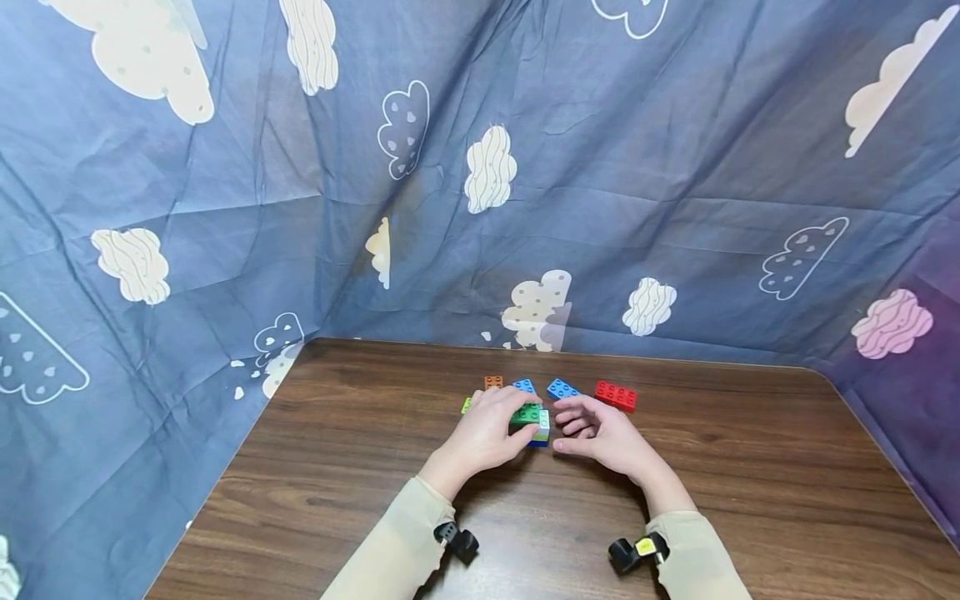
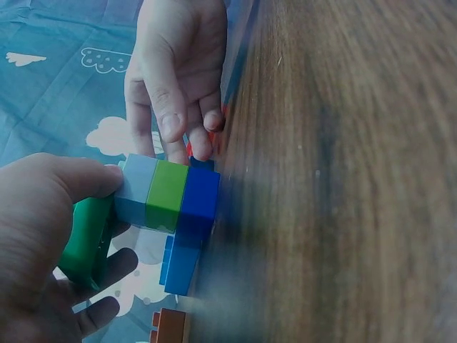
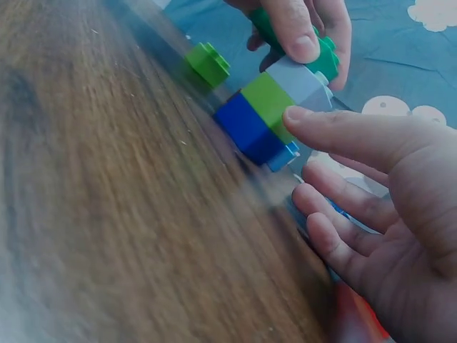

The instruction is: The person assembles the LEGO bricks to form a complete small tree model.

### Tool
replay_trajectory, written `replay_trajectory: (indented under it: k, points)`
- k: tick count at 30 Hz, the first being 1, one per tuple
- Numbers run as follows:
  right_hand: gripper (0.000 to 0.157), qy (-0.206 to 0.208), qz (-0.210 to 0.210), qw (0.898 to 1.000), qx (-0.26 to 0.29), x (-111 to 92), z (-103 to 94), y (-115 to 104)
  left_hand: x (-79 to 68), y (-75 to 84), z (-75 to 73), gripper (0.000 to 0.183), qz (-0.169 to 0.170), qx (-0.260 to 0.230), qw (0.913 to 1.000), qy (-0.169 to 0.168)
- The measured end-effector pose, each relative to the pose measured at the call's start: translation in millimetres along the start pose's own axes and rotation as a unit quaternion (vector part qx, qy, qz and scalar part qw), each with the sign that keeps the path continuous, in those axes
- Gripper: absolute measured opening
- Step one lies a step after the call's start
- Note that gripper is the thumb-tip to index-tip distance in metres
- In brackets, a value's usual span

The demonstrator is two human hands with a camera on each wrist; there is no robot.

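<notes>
My left hand (image 1: 487, 429) holds a green toy building brick (image 1: 529, 412) between thumb and fingers. The green brick is at the top of a small stack and reaches out past it on the left hand's side. The stack has a dark blue brick (image 2: 200, 196) at the bottom, a lime brick (image 2: 168, 194) in the middle and a pale grey-blue brick (image 2: 136, 191) above. The left thumb tip lies at the grey-blue brick's upper edge. My right hand (image 1: 600, 433) is just right of the stack with fingers loosely bent, its palm facing the bricks, holding nothing.
Behind the hands lie an orange-brown brick (image 1: 492, 382), a blue brick (image 1: 523, 386), another blue brick (image 1: 562, 389) and a red brick (image 1: 616, 396). A small lime brick (image 3: 208, 66) stands beyond the stack. A cloud-patterned cloth (image 1: 450, 275) hangs behind the wooden table (image 1: 712, 467).
</notes>
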State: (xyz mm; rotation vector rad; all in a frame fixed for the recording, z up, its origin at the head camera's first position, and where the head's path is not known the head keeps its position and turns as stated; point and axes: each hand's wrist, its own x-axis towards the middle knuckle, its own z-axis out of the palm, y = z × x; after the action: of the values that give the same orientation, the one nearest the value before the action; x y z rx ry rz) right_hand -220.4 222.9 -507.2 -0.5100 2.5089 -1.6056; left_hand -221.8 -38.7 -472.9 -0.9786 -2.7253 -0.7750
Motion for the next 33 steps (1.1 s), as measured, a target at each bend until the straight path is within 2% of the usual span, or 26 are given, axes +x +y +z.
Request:
replay_trajectory:
  k: [7,14,18,24,27,33]
  points:
    - [0.054,0.033,0.005,0.999,-0.018,-0.9,-5.8,-0.5,0.4,-1.1,0.5,0.038,0.0,0.0,1.0,-0.001]
    - [0.043,0.084,-0.012,0.994,-0.068,1.3,-7.9,0.5,1.4,-3.6,1.5,0.037,0.001,-0.003,1.0,0.0]
    - [0.037,0.123,-0.027,0.986,-0.11,5.6,-9.1,2.0,1.9,-3.4,1.1,0.038,0.0,-0.005,1.0,-0.003]
    - [0.039,0.17,-0.041,0.966,-0.191,14.5,-13.8,5.0,2.3,-2.7,1.7,0.038,-0.003,-0.005,0.9999,-0.009]
    - [0.043,0.176,-0.041,0.96,-0.214,19.4,-16.7,7.5,2.1,-3.1,1.7,0.038,-0.003,-0.008,0.9999,-0.011]
    - [0.048,0.145,-0.041,0.961,-0.233,29.9,-16.6,9.8,2.0,-4.9,1.3,0.038,0.0,-0.012,0.9999,-0.008]
